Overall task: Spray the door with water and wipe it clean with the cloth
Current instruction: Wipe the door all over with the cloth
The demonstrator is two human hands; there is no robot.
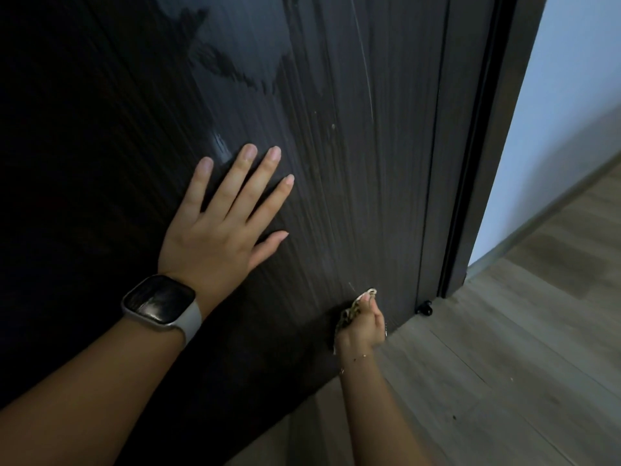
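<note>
A dark wood-grain door [353, 146] fills most of the view, with wet patches and streaks near its top and middle. My left hand [221, 223] lies flat on the door, fingers straight and spread, a watch on the wrist. Down near the door's bottom edge, my right hand [363, 326] grips a bunched, patterned cloth [351, 312] and holds it against the door. Most of the cloth is hidden inside the hand. No spray bottle is in view.
The dark door frame [470, 163] runs along the right of the door, with a small black door stop [425, 307] at its foot. Grey wood-look floor [504, 364] and a pale wall [554, 129] lie to the right.
</note>
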